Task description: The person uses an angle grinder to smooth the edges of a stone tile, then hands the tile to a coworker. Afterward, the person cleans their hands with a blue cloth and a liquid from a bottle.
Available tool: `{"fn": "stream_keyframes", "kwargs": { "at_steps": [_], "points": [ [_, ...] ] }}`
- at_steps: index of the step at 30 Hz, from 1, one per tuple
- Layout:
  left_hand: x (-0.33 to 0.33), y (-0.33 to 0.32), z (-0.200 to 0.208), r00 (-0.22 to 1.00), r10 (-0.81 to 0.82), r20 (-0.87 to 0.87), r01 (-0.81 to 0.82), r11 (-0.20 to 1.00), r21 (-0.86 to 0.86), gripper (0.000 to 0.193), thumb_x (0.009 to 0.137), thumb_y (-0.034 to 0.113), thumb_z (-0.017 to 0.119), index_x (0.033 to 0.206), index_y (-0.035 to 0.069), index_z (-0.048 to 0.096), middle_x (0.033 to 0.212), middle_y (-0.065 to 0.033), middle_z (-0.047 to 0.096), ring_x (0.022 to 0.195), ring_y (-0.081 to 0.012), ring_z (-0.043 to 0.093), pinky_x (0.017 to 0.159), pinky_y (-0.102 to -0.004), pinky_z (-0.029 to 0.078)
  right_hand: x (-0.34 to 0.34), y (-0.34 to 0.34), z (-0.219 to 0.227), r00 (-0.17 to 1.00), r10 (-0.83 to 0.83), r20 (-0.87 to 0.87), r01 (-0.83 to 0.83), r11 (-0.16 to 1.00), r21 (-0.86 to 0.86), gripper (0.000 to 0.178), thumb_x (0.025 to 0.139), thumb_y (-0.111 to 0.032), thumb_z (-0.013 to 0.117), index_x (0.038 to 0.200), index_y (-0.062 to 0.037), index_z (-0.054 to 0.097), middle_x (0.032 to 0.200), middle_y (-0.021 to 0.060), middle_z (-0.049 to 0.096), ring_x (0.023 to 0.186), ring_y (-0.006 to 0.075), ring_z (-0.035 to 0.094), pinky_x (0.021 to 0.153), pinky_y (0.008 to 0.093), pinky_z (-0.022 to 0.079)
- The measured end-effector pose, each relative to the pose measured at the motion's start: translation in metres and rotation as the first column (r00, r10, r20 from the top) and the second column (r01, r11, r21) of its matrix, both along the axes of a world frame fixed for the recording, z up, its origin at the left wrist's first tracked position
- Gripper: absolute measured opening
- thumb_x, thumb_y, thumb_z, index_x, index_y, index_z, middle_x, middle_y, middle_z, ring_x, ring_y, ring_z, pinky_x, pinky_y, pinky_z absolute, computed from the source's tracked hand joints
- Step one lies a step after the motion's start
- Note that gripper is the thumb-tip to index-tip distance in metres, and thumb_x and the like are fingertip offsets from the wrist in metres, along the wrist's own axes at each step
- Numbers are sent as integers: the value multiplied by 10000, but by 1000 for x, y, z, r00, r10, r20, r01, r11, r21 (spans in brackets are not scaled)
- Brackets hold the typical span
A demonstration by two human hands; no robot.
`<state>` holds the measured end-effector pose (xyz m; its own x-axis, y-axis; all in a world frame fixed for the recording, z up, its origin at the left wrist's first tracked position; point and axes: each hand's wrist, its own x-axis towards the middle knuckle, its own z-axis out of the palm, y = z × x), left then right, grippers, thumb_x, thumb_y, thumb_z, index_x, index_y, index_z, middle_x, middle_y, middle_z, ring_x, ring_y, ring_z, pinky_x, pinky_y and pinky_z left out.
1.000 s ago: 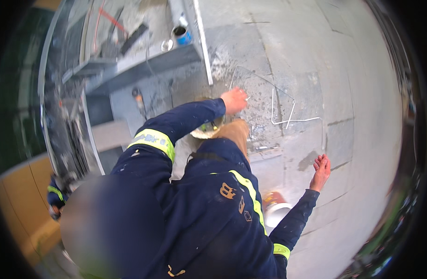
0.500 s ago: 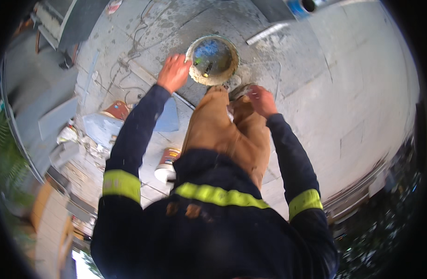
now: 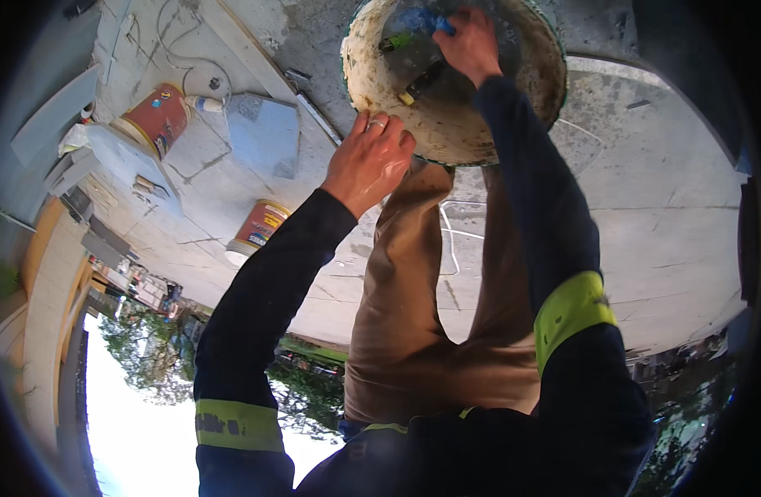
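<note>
A large round bucket (image 3: 372,58) with a pale, crusted inner wall stands before my feet. Inside it lie a blue crumpled item (image 3: 417,18), perhaps a rag or glove, a green piece (image 3: 397,41) and a black tool with a yellow end (image 3: 424,81). Reaching over the far part of the bucket, my right hand (image 3: 471,45) is closed on the blue item; its fingertips are partly hidden. My left hand (image 3: 370,161), wet-looking and with a ring, has its fingers curled at the bucket's near left rim.
Two red-and-white pails lie to the left, one (image 3: 158,116) farther away and another (image 3: 260,228) beside my left forearm. Grey-blue boards (image 3: 264,132) lie between them and the bucket. A long strip (image 3: 248,50) and a looped cord (image 3: 186,62) rest on the tiled floor.
I have bent closer to the bucket, which now looks larger. My right hand has moved from beside my knee into the bucket and onto the blue item. My left hand stays by the rim.
</note>
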<state>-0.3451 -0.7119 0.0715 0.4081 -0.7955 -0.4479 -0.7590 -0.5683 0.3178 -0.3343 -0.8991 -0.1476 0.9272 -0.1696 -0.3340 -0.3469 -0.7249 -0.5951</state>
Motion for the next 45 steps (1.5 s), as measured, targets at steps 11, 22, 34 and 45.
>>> {"fn": "stream_keyframes", "kwargs": {
  "at_steps": [11,22,34,45],
  "points": [
    [7,-70,79,992,-121,-21,121,993,-9,131,777,147,539,844,88,634,872,-76,602,939,-224,562,869,-351,417,-44,-54,307,962,-273,-8,184,628,756,151,825,-148,633,915,-27,638,918,106,599,811,221,582,732,321,467],
    [6,-105,136,899,-106,-426,-55,935,-350,197,762,123,558,939,68,624,920,-114,641,893,-240,611,763,-355,478,-29,-37,344,947,-41,319,-159,801,577,139,703,-219,692,712,-82,711,745,78,619,800,246,545,712,363,422],
    [5,-115,160,780,-603,-166,611,792,-3,210,779,145,555,943,85,671,898,-91,657,900,-238,616,798,-355,464,-44,-68,359,989,109,96,-128,335,933,187,757,-129,713,680,-12,589,944,145,661,934,217,622,760,319,471],
    [-7,-111,148,851,-79,-519,189,969,162,265,908,238,479,1122,125,588,1068,-58,619,1082,-215,530,915,-345,396,-25,-33,365,986,104,131,-163,775,611,155,717,-116,617,747,26,562,729,206,614,725,385,592,658,424,467]
  ]
}}
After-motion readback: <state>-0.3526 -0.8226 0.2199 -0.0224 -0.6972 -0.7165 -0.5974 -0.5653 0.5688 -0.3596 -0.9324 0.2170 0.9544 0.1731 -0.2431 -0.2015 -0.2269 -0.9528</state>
